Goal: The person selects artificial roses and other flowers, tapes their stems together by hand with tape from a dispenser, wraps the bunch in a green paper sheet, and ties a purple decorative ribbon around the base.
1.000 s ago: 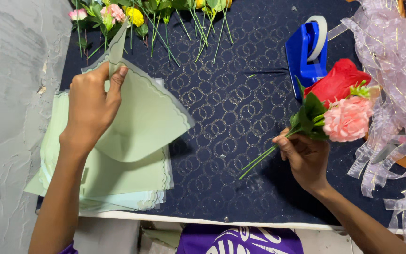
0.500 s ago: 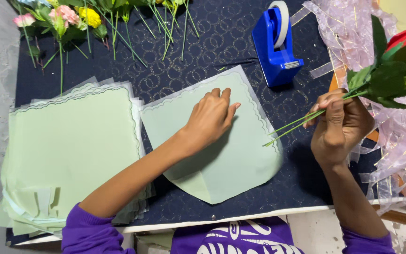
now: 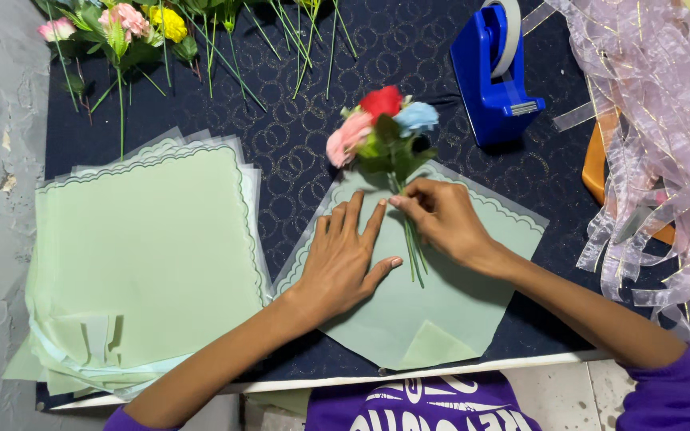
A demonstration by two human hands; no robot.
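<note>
A light green wrapping sheet (image 3: pixel 441 303) lies diamond-wise on the dark blue cloth, its bottom corner folded up. My left hand (image 3: pixel 349 259) rests flat on the sheet, fingers spread. My right hand (image 3: pixel 441 219) pinches the green stems of a small bouquet (image 3: pixel 381 128) with red, pink and blue flowers, laying it on the sheet's upper part. The flower heads reach past the sheet's top corner.
A stack of green scalloped sheets (image 3: pixel 149 255) lies at left. Loose flowers (image 3: pixel 133 28) with long stems lie along the far edge. A blue tape dispenser (image 3: pixel 493 76) stands at back right, beside a heap of sheer pink ribbon (image 3: pixel 656 136). The table's white front edge (image 3: pixel 457 371) is near me.
My right hand brought the bouquet from the right down onto the sheet. My left hand slid lower on the sheet and stays flat on it.
</note>
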